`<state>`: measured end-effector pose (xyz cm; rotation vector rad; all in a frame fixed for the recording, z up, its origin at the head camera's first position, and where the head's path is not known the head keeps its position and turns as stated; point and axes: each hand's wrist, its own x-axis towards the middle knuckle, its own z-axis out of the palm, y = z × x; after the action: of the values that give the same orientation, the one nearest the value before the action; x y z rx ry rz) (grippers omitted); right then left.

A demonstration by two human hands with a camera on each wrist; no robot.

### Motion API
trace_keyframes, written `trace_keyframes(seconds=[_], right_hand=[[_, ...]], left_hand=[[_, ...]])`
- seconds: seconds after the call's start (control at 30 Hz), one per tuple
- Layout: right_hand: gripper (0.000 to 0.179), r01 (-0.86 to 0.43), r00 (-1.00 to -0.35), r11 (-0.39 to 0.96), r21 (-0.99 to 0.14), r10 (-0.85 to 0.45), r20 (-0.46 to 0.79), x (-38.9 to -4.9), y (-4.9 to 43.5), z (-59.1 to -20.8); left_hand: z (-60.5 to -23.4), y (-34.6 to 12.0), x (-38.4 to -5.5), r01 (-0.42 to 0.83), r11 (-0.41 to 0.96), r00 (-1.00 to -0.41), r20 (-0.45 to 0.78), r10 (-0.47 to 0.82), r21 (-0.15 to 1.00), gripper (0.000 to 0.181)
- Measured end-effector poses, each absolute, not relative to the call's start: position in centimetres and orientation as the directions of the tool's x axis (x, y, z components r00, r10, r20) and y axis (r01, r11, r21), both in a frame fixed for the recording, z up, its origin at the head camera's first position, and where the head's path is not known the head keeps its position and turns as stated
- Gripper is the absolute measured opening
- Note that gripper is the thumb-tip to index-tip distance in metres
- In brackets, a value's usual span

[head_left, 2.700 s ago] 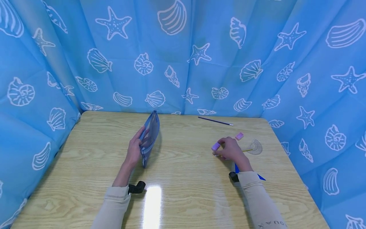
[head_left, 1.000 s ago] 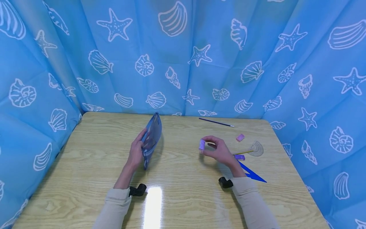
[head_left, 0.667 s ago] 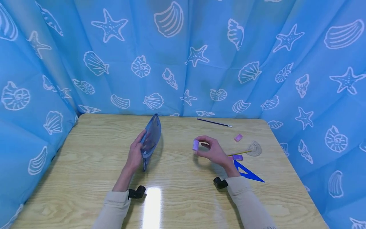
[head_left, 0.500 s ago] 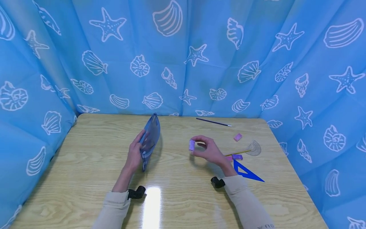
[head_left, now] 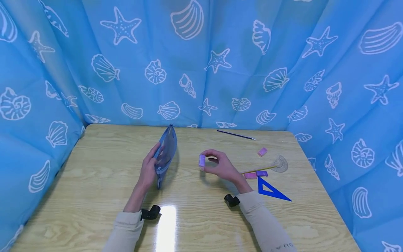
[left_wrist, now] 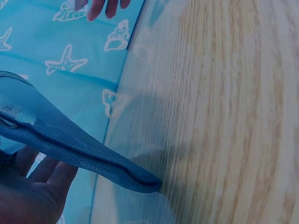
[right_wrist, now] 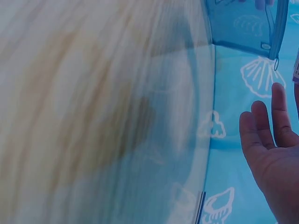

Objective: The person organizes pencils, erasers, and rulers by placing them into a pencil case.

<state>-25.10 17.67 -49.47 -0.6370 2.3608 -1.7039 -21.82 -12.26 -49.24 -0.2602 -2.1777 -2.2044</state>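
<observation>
My left hand [head_left: 148,172] grips a blue mesh zip pouch [head_left: 167,150] by its side, holding it upright on its edge with its top spread apart. Through the mesh, fingers show inside the pouch. The left wrist view has the pouch [left_wrist: 70,130] resting across the hand's fingers. To the right, my right hand [head_left: 221,166] pinches a small purple eraser [head_left: 202,160] between thumb and fingertips above the table. Only a sliver of that eraser [right_wrist: 296,70] enters the right wrist view, where the pouch [right_wrist: 247,23] hangs farther off.
Right of the right hand lie a pink eraser [head_left: 250,175], a purple eraser [head_left: 262,173], a yellow pencil [head_left: 259,169], a clear protractor [head_left: 280,164] and a blue set square [head_left: 273,192]. Another pink eraser [head_left: 262,151] and a dark pencil [head_left: 236,134] lie farther back. A blue curtain [head_left: 189,63] surrounds the table.
The right hand has picked up the purple eraser and carried it leftward toward the pouch, uncovering the pink eraser and set square. The left hand and pouch have hardly moved.
</observation>
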Motion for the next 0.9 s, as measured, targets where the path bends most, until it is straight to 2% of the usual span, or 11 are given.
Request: trace_keyframes(seconds=[0.2, 0.9], right_hand=[[0.044, -0.257, -0.886, 0.257, -0.932, -0.448, 0.120, -25.1, 16.8, -48.7], [0.043, -0.377, -0.860, 0.305, -0.875, -0.466, 0.208, -27.1, 13.5, -45.6]], left_hand=[[-49.4, -12.1, -21.8, 0.162, -0.061, -0.981, 0.167, 0.096, 0.985, 0.061], [-49.2, -11.4, -21.9, 0.146, -0.060, -0.986, 0.150, 0.079, 0.988, 0.065]])
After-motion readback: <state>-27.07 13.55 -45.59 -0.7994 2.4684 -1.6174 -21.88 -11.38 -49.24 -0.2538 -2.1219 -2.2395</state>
